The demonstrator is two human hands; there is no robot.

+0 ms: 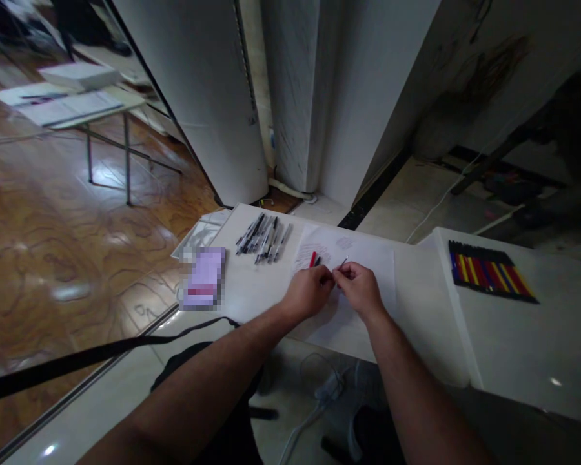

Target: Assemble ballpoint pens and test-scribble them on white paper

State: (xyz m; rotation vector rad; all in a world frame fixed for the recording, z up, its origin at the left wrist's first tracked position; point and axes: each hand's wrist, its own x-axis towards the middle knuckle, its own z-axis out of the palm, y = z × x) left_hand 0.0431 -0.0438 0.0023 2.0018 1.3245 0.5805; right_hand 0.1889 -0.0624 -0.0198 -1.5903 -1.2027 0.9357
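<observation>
My left hand (307, 292) is closed over a sheet of white paper (385, 271), its fingertips meeting those of my right hand. What it grips is hidden by the fingers. A red pen end (312, 259) and a short black piece (318, 261) show just beyond its knuckles; I cannot tell whether they are held or lying on the paper. My right hand (361, 289) pinches a thin pen-like stick (343, 261), whose tip points up and away. Scribbled lines (345, 242) mark the paper near its far edge.
Several clear pens with dark parts (264, 237) lie in a pile on the white table (244, 294). A blurred purple packet (204, 278) is at the left edge. Coloured pens (491, 271) line up on the right surface. Cables (326, 394) hang below.
</observation>
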